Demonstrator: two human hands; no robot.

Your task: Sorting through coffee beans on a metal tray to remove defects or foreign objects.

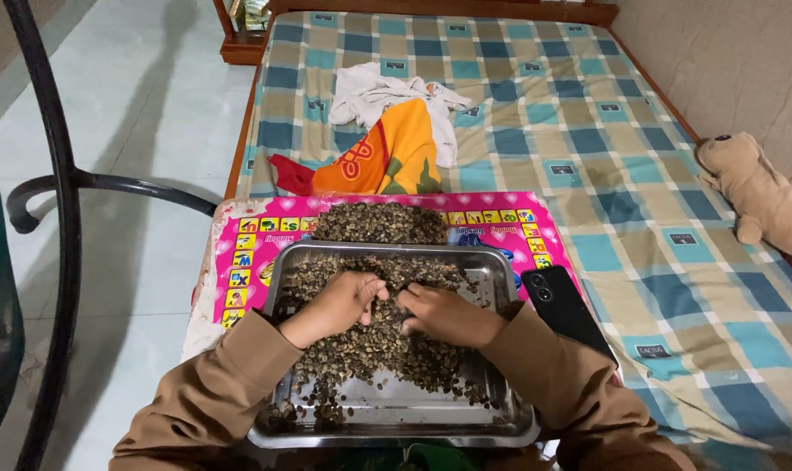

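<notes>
Checked bed under the sorting
Beyond the fingers, the bed [588, 131] carries a pink mat [248, 253], crumpled clothes [396, 122], black phone [566, 305], plush toy [754, 192].

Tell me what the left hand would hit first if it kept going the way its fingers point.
The left hand points right, across the tray of beans. It would likely meet the right hand first; their fingertips are almost touching, though the exact gap is hard to judge.

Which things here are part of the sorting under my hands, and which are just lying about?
In use: left hand and right hand, both in the beans; metal tray; bean pile on the pink mat.

Lying about: black phone, orange cloth, white cloth, stuffed toy, checked bedsheet.
</notes>
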